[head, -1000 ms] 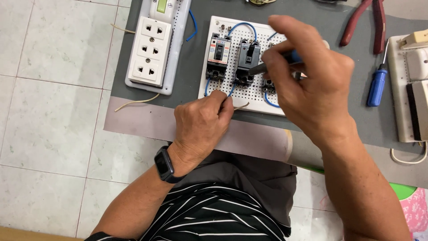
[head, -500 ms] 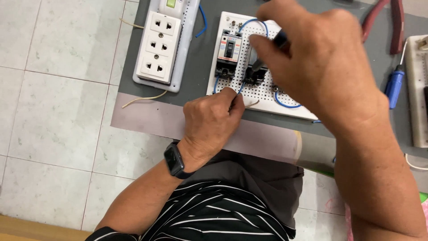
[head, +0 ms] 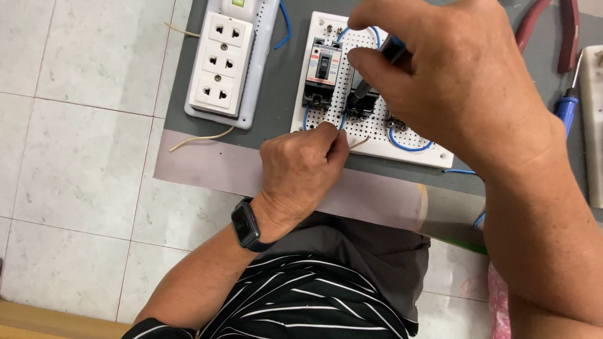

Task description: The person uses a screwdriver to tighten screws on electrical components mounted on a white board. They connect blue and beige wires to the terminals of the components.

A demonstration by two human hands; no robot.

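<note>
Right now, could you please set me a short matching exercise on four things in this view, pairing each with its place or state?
Things:
1. socket strip
2. screwdriver
3. blue wire
4. pliers

Places or states:
A. pinched in the left hand at the perforated board's near edge
B. lying at the top right of the grey mat
C. held in the right hand, tip down at a black breaker
D. lying left of the perforated board

Pairs: 1-D, 2-C, 3-A, 4-B

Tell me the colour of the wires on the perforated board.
Blue wires on the white perforated board, clearest in the head view.
</note>
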